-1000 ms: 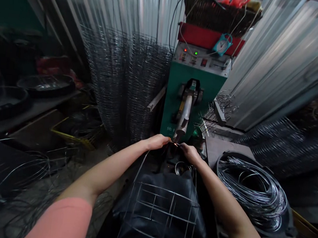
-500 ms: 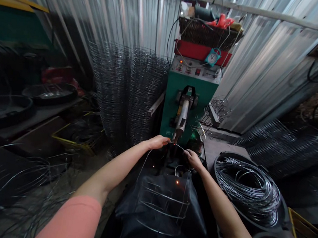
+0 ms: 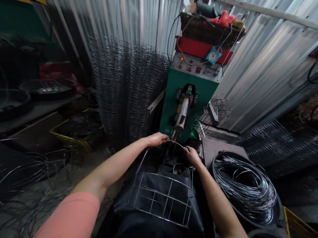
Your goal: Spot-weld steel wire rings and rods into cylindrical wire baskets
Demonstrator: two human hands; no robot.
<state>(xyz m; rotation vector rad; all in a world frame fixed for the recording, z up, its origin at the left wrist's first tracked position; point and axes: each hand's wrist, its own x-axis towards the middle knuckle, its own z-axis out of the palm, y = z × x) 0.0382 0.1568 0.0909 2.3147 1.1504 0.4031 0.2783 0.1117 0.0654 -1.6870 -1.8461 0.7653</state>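
Observation:
A thin metal wire frame (image 3: pixel 167 196) with a grid of crossing rods hangs in front of my black apron (image 3: pixel 152 234). Its upper wire arcs between both hands, just under the electrode arm (image 3: pixel 182 115) of a green spot welder (image 3: pixel 173 91). My left hand (image 3: pixel 157 138) is closed, pinching the wire left of the electrode tip. On the right side, my right hand (image 3: pixel 191 155) is closed on the same wire, its fingertips pressed together. A small reddish glow shows on the wire at the tip. Whether tip and wire touch, I cannot tell.
Tall stacks of wire grids (image 3: pixel 111 89) stand behind on the left. At right, a black tub (image 3: pixel 280 207) holds coiled wire (image 3: pixel 244 191). A yellow crate (image 3: pixel 73 136) sits at left, near loose wires on the floor. A teal clock (image 3: pixel 214 55) hangs on the welder.
The gridded part of the wire frame has swung and now faces me more fully. The flying sparks are gone, and the glow at the tip is fainter. Both hands keep their grip.

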